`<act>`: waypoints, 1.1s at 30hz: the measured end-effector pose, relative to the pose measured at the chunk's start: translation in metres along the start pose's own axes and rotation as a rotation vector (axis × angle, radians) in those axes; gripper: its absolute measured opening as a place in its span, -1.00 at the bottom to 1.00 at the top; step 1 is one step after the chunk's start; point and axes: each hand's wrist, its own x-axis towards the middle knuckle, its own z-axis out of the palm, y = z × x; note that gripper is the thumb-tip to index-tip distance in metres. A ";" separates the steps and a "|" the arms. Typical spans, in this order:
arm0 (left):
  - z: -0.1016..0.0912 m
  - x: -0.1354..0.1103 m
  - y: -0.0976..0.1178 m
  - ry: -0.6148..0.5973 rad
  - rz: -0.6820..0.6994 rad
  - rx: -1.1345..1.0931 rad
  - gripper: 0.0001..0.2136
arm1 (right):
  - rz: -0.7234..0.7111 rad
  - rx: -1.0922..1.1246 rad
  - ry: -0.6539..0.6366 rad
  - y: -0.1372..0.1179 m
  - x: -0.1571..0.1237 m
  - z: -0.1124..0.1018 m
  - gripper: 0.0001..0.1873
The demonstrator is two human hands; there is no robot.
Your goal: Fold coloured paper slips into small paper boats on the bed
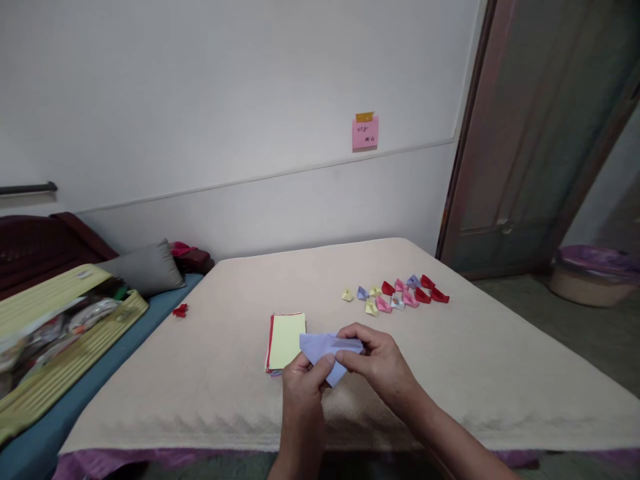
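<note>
A lavender sheet of folding paper (320, 344), partly folded into a triangular shape, is held between both hands above the near part of the table. My left hand (306, 387) grips its lower left side, thumb on top. My right hand (377, 363) pinches the right side, with thumb and fingers closed on the paper. Just behind the left hand lies a stack of coloured paper (287, 337), a pale yellow sheet on top and red edges showing. Farther right, several small folded paper boats (399, 301) in red, pink, yellow, lavender and white sit in rows.
The table has a cream cloth (225, 373). A small red piece (181, 311) lies at its left edge. Left of the table are a yellow open case (95, 353) and a grey pillow (145, 268). A pink note (365, 135) is taped to the wall; a lined bin (593, 283) stands right.
</note>
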 end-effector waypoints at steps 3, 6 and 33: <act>0.000 0.000 0.002 -0.001 -0.010 0.008 -0.84 | 0.014 0.004 -0.027 0.002 0.001 -0.001 -0.90; -0.003 0.001 0.008 -0.001 0.001 0.016 -0.83 | 0.014 -0.016 -0.047 0.002 0.001 -0.003 -0.89; -0.024 0.008 0.023 -0.034 0.360 0.427 -0.93 | -0.127 -0.055 -0.149 -0.012 0.006 -0.023 -0.83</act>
